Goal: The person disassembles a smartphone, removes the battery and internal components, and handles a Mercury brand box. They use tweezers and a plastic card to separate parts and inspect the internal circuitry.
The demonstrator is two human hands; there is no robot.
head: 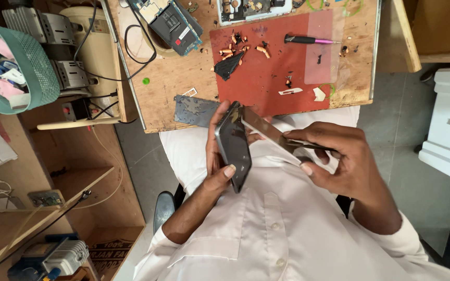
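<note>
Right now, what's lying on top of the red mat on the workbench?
On the red mat: a pink-tipped tool, a crumpled black scrap, small orange bits and white slivers. A translucent sheet covers its right part, blurring what lies beneath.

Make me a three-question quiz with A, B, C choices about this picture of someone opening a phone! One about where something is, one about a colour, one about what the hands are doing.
1. Where is the pink-handled tool?
A. On the red mat
B. In the green basket
C. On the floor

2. What colour is the mat on the workbench?
A. Blue
B. Red
C. Yellow

3. What is the left hand doing?
A. Resting flat on the bench
B. Holding a cup
C. Gripping the dark phone body

Answers:
1. A, the tool lies at the mat's top edge.
2. B, the mat is plainly red under the small scraps.
3. C, the left hand wraps the phone body, while the right hand holds the thin panel angled away from it.
</note>
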